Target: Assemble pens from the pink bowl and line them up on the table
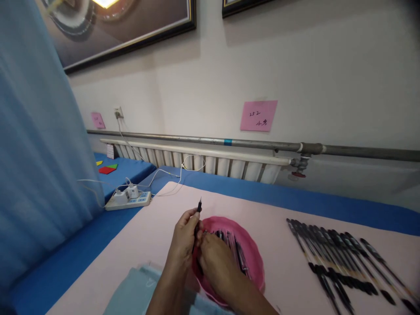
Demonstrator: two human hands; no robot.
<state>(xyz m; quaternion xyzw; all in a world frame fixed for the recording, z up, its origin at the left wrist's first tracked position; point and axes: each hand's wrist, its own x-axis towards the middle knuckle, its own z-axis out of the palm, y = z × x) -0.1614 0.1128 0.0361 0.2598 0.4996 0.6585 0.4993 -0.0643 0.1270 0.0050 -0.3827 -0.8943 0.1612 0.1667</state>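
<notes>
My left hand (183, 238) is closed round a thin black pen part (198, 205), whose tip sticks up above the fingers. My right hand (217, 267) is closed too and rests over a pink bowl (252, 258) that holds several black pens (238, 251); what its fingers grip is hidden. The two hands touch above the bowl's left rim. Both are over a pale pink mat (157, 227).
A row of several black pens (341, 258) lies on the mat at the right. A white power strip (128, 199) with cables sits at the left on blue cloth. A light blue cloth (134, 291) lies near me. A radiator (210, 162) and pipe run along the wall; a blue curtain (36, 153) hangs at left.
</notes>
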